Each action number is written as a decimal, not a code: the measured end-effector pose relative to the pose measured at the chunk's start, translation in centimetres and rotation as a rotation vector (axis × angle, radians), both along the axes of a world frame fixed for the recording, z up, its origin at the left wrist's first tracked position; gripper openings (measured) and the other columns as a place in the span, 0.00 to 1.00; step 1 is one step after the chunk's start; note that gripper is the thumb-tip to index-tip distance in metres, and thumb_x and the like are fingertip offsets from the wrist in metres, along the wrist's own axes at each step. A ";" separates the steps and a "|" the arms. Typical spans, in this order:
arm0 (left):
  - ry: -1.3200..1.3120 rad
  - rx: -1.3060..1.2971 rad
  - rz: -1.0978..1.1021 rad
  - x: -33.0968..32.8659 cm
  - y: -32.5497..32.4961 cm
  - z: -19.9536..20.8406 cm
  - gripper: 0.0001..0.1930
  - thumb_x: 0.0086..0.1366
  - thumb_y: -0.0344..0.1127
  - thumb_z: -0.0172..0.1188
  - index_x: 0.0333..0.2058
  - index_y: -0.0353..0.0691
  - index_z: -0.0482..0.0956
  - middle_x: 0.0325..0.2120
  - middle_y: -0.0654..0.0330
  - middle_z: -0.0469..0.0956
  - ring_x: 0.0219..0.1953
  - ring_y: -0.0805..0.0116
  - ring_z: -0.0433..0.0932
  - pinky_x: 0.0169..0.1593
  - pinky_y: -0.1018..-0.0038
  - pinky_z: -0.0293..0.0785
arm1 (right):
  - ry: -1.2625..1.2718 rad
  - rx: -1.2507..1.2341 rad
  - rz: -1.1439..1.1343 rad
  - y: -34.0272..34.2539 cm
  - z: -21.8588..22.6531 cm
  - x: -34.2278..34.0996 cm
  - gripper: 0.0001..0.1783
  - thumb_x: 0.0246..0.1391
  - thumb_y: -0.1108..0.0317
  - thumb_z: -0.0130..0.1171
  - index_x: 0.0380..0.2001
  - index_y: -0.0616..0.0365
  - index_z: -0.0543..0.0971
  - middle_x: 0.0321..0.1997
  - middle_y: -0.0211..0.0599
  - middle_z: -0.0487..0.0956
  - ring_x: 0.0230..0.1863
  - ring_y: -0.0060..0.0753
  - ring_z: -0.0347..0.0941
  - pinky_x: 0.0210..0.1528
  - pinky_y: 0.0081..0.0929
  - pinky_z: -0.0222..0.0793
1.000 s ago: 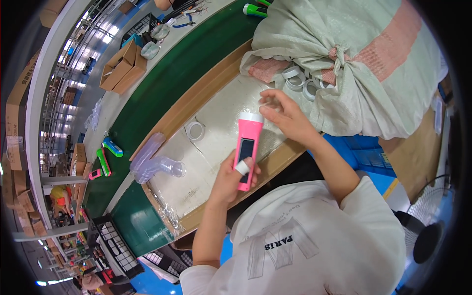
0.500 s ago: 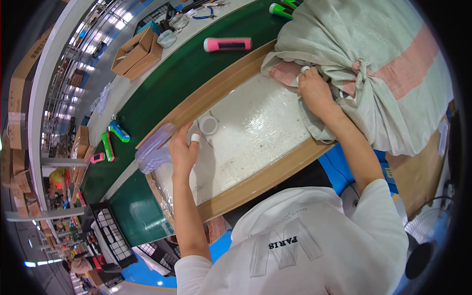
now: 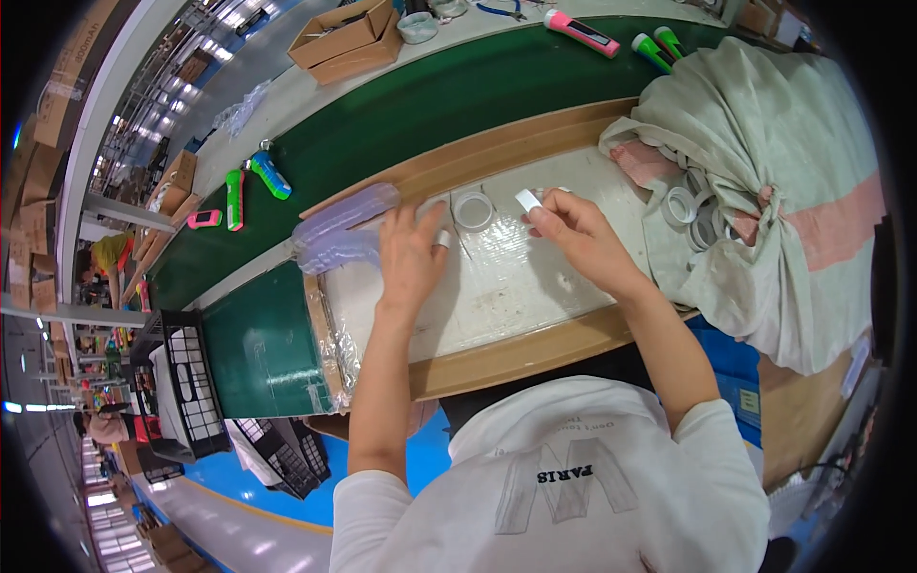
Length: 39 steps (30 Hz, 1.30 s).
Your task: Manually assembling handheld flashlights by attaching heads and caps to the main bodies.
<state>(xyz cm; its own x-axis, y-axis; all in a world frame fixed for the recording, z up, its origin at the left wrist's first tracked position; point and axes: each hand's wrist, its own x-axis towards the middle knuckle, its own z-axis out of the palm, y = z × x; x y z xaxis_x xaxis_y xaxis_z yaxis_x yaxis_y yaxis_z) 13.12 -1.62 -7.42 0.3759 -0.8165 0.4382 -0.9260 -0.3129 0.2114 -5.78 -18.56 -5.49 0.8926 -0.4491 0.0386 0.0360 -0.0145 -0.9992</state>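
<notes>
- Three flashlights [image 3: 235, 200] lie at the left of the green tabletop [image 3: 382, 124]: one pink, one green, one blue and green; the pink one is too small to make out well.
- Two clear, purple-tinged plastic pieces [image 3: 346, 212] lie across the left end of one cardboard-edged tray [image 3: 516, 355]; the left hand partly covers the nearer one.
- One left hand [image 3: 411, 258], its fingers spread, is beside those plastic pieces; whether it touches them I cannot tell. A white wrap is on its thumb.
- One loose white ring [image 3: 474, 212] lies in the tray between the hands.
- One held white ring [image 3: 527, 201] is pinched between thumb and fingers of the right hand [image 3: 587, 239], over the tray; half a second ago this hand was at the sack's mouth.
- One pink flashlight [image 3: 581, 33] lies at the far edge, now nearer the two green flashlights [image 3: 651, 53] than before.
- One pale sack [image 3: 812, 172], knotted, covers the tray's right end; several more white rings [image 3: 680, 205] show at its mouth, overlapping, too hidden to count.
</notes>
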 end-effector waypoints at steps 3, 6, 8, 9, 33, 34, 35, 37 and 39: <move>-0.030 -0.001 0.111 4.0 1.5 0.8 0.19 0.44 0.21 0.60 0.39 0.40 0.81 0.40 0.55 0.78 0.45 0.52 0.72 0.49 0.60 0.67 | -0.051 0.394 -0.025 1.6 -0.4 2.2 0.16 0.64 0.57 0.49 0.29 0.58 0.72 0.39 0.37 0.76 0.45 0.30 0.75 0.47 0.27 0.72; 0.042 -0.010 0.013 4.1 1.3 1.5 0.16 0.43 0.20 0.59 0.35 0.39 0.82 0.37 0.57 0.79 0.44 0.54 0.73 0.47 0.63 0.70 | -0.045 0.672 -0.163 0.8 -1.6 3.0 0.17 0.65 0.57 0.47 0.27 0.58 0.71 0.38 0.44 0.77 0.42 0.34 0.78 0.45 0.27 0.77; 0.160 0.001 -0.147 2.6 0.7 0.8 0.14 0.44 0.22 0.61 0.33 0.40 0.83 0.36 0.56 0.79 0.44 0.54 0.73 0.46 0.64 0.71 | -0.079 0.728 -0.158 0.2 -2.3 3.1 0.18 0.65 0.56 0.48 0.27 0.58 0.70 0.36 0.46 0.77 0.40 0.34 0.78 0.42 0.25 0.78; 0.147 -0.003 -0.192 1.8 -0.1 0.3 0.14 0.44 0.23 0.62 0.34 0.41 0.83 0.37 0.55 0.78 0.44 0.54 0.73 0.46 0.64 0.71 | -0.073 0.721 -0.179 0.2 -2.8 3.1 0.18 0.64 0.56 0.49 0.27 0.58 0.71 0.37 0.45 0.77 0.39 0.33 0.78 0.42 0.25 0.78; 0.000 0.452 -0.043 4.2 0.7 0.8 0.20 0.41 0.25 0.65 0.38 0.40 0.82 0.38 0.55 0.79 0.44 0.56 0.73 0.49 0.63 0.64 | -0.075 0.887 -0.063 0.8 -3.0 3.0 0.21 0.65 0.50 0.46 0.29 0.56 0.73 0.37 0.47 0.79 0.36 0.36 0.79 0.37 0.27 0.76; 0.018 0.393 -0.051 3.9 0.4 1.2 0.19 0.42 0.26 0.66 0.38 0.40 0.82 0.38 0.55 0.79 0.44 0.56 0.73 0.49 0.63 0.64 | -0.079 0.886 -0.067 0.7 -3.2 3.0 0.21 0.65 0.50 0.46 0.29 0.56 0.73 0.37 0.47 0.79 0.36 0.36 0.79 0.37 0.27 0.76; 0.035 0.334 -0.059 3.6 0.2 1.6 0.19 0.42 0.27 0.67 0.38 0.40 0.81 0.38 0.55 0.79 0.44 0.56 0.73 0.49 0.64 0.64 | -0.058 0.892 -0.056 0.7 -3.4 3.0 0.20 0.65 0.50 0.45 0.29 0.56 0.73 0.37 0.47 0.79 0.36 0.36 0.79 0.37 0.26 0.76; 0.166 0.175 -0.123 2.2 -0.7 3.1 0.18 0.44 0.30 0.68 0.38 0.40 0.81 0.38 0.55 0.78 0.44 0.56 0.73 0.49 0.64 0.63 | -0.036 0.901 -0.051 0.8 -3.5 3.1 0.20 0.65 0.50 0.45 0.30 0.55 0.73 0.37 0.47 0.79 0.36 0.36 0.79 0.38 0.26 0.76; 0.304 -0.051 -0.277 0.5 -1.9 4.6 0.18 0.46 0.34 0.69 0.39 0.41 0.79 0.38 0.56 0.78 0.44 0.56 0.72 0.48 0.64 0.63 | -0.044 1.019 -0.016 1.2 -3.1 3.3 0.19 0.64 0.50 0.48 0.30 0.55 0.72 0.32 0.37 0.78 0.35 0.35 0.78 0.37 0.28 0.75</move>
<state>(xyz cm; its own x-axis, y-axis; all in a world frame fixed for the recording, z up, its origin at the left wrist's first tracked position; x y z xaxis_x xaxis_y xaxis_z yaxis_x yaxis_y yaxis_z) 13.61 -3.49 -2.77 0.2635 -0.8851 0.3837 -0.8666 -0.0425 0.4972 -2.51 -17.34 -8.57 0.8932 -0.2987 -0.3362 0.0804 0.8417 -0.5340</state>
